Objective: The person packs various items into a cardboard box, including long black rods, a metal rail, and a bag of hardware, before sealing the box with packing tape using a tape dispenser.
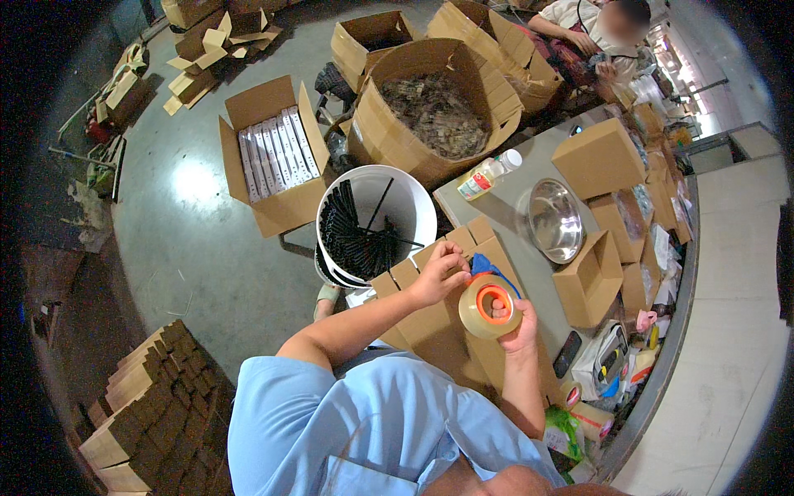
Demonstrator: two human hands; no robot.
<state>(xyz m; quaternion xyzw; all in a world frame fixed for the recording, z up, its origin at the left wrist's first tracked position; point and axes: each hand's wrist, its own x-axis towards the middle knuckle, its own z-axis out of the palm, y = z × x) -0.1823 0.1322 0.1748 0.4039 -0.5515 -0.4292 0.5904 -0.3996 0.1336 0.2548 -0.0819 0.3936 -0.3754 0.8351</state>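
Note:
My right hand (518,331) grips a tape dispenser with a wide roll of clear tan tape (472,312) on its orange hub; some fingers show through the middle. A blue part (483,264) of the dispenser sticks up at its far end. Beside that part, my left hand (441,274) has its fingers curled and pinched together; whatever lies between them is too small to make out. Under both hands is a flat, folded cardboard box (434,331), its slotted flaps toward the white bucket (418,207), which holds many black rods.
A grey table carries a steel bowl (555,221), a bottle (490,175), a phone (567,355) and small open cartons (589,279). An open carton of white packs (277,153) and a large box of dark pieces (434,116) stand beyond. Another person (579,37) sits at the far right.

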